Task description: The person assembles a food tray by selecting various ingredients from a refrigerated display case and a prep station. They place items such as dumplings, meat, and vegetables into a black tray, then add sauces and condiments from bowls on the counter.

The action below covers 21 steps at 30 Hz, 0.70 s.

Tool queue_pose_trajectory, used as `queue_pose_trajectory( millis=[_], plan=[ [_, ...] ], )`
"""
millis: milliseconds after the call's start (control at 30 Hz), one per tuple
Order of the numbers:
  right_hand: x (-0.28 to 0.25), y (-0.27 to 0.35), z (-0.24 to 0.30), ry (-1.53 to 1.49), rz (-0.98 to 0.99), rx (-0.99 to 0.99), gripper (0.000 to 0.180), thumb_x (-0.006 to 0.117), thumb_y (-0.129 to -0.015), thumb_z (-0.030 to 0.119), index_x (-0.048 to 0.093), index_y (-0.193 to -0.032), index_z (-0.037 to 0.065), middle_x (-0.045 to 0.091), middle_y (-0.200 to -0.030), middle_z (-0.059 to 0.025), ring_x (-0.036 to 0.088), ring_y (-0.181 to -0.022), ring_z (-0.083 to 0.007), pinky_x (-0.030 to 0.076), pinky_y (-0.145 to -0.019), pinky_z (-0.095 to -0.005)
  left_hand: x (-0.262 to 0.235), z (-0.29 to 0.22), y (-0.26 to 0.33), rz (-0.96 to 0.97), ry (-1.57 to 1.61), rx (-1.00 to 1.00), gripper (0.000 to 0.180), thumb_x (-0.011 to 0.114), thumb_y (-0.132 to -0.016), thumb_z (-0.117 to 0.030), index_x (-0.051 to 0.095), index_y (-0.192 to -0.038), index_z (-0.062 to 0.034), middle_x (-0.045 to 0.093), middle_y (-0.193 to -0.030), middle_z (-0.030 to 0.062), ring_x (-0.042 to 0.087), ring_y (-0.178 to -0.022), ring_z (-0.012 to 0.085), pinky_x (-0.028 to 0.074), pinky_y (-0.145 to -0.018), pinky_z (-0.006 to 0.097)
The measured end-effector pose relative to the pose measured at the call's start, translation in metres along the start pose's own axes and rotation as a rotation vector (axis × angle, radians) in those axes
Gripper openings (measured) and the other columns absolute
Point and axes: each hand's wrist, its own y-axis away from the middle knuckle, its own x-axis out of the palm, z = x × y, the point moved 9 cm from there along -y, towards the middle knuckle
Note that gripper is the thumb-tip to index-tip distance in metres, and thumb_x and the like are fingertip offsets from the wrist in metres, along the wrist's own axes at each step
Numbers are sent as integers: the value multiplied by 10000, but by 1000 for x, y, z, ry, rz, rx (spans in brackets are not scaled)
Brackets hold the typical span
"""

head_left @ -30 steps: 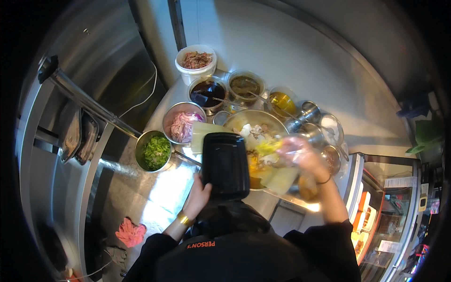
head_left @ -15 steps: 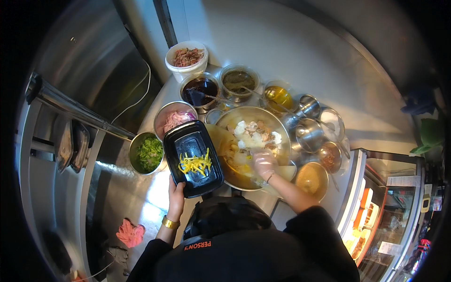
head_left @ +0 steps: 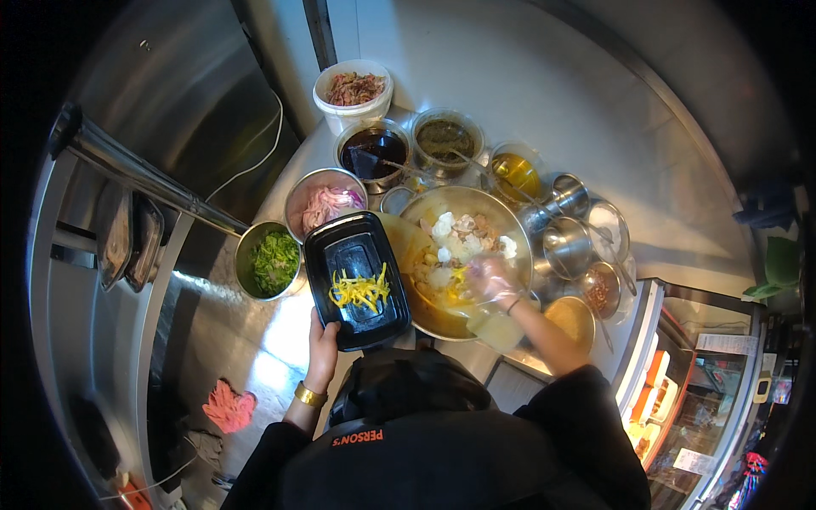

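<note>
Nearest to the person, the left hand grips the near edge of a black rectangular tray, holding it above the steel worktop with a small heap of yellow shreds lying in its middle. Just right of it, the right hand, in a clear glove, reaches into the wide metal mixing bowl with its fingers curled down among pale food pieces. Left of the tray sit a bowl of chopped greens and a bowl of pink slices. Farther back stand a dark sauce pot and a white tub.
</note>
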Motion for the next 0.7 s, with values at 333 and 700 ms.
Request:
queue_pose_trajectory(
  millis=[333, 700],
  plan=[
    [-69, 12, -16, -723, -93, 176, 160, 612, -769, 70, 558, -902, 0, 594, -778, -22, 552, -707, -106, 460, -647, -226, 28, -4, -15, 84, -46, 53, 431, 403, -759, -2, 339, -1185, 4, 467, -1070, 117, 436, -987, 178, 342, -873, 273],
    [-97, -12, 65, -466, 402, 300, 264, 591, -791, 156, 552, -1032, 56, 626, -891, -65, 578, -733, -140, 482, -683, -283, 76, -17, -31, 179, -92, 17, 408, 417, -776, -23, 336, -1169, 56, 479, -1093, 188, 449, -1035, 247, 347, -891, 297]
  ],
)
